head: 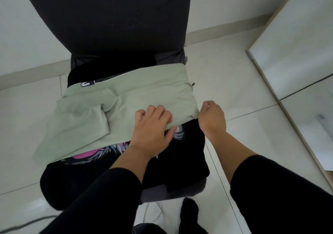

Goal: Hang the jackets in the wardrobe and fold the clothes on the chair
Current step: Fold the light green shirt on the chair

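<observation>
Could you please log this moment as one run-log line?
step: folding | left hand: grips green shirt hem | right hand: pinches shirt corner | under: black printed garment on chair

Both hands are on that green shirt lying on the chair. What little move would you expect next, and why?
Probably lifting the near hem and folding it away toward the chair back. The left hand pinches the near edge of the green shirt, and the right hand grips its right corner. The shirt lies spread over a black printed garment, one sleeve already tucked in, so halving it seems the natural next step.
</observation>
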